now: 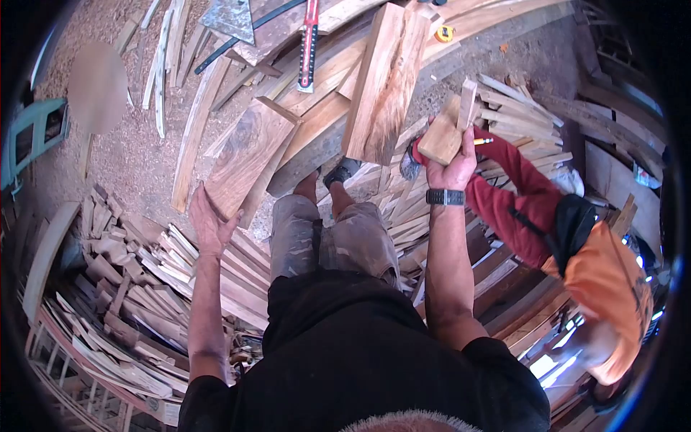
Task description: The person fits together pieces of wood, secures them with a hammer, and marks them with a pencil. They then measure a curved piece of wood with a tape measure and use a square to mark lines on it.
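My left hand (pixel 209 225) grips the near end of a thick wooden board (pixel 248 147), thumb on one side and fingers on the other. The board's far end lies over other timber. In my right hand (pixel 452 167) is a small wooden block (pixel 440 138), with a narrow upright wood piece (pixel 468 103) against it. A yellow pencil (pixel 484 141) sticks out sideways by the fingers of that hand. Between my hands, a heavy wooden beam (pixel 386 85) rests on the stacked timber.
A red-and-black marked tool (pixel 309 47), a metal triangular plate (pixel 227 19) and a yellow tape measure (pixel 445 33) lie at the far side. Offcuts (pixel 144 288) are heaped at left. A person in an orange shirt (pixel 608 295) bends close by on the right.
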### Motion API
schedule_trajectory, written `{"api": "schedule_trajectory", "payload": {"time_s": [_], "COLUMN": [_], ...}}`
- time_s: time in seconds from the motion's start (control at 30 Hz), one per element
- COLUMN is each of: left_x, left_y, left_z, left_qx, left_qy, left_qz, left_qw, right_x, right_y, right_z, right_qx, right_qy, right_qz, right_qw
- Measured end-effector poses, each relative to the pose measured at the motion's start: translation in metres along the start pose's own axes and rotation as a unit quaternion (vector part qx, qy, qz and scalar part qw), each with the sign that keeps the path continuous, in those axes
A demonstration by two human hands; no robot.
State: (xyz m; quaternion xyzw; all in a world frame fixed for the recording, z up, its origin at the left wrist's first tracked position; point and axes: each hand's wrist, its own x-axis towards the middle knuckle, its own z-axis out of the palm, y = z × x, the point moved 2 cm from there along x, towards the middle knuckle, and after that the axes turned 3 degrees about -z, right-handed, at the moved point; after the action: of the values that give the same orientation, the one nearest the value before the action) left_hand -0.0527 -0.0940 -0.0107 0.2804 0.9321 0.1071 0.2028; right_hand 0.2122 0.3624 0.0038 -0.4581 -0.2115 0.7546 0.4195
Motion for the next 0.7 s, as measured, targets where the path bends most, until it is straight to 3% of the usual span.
{"api": "schedule_trajectory", "payload": {"time_s": [0.17,0.3,0.37,0.43,0.5,0.57,0.7], "left_x": [0.012,0.031,0.044,0.055,0.067,0.079,0.11], "left_y": [0.024,0.085,0.119,0.165,0.203,0.224,0.265], "left_z": [-0.001,-0.014,-0.004,0.011,0.048,0.094,0.118], "left_qx": [-0.046,-0.032,-0.189,-0.334,-0.438,-0.424,-0.439], "left_qy": [0.04,0.082,0.053,-0.039,-0.103,-0.168,-0.248], "left_qz": [0.039,0.107,0.185,0.155,0.053,0.004,-0.009], "left_qw": [0.997,0.99,0.963,0.929,0.892,0.89,0.864], "right_x": [-0.002,-0.003,0.001,0.008,0.014,0.017,0.028], "right_y": [-0.005,-0.012,-0.013,-0.007,0.002,0.009,0.022], "right_z": [-0.003,-0.01,-0.016,-0.017,-0.011,-0.004,0.0], "right_qx": [0.023,-0.049,-0.042,-0.071,-0.07,-0.07,-0.095], "right_qy": [0.017,0.055,0.044,-0.002,0.018,0.012,-0.011], "right_qz": [0.002,-0.036,-0.036,0.01,0.019,0.024,0.028], "right_qw": [1.0,0.997,0.997,0.997,0.997,0.997,0.995]}}
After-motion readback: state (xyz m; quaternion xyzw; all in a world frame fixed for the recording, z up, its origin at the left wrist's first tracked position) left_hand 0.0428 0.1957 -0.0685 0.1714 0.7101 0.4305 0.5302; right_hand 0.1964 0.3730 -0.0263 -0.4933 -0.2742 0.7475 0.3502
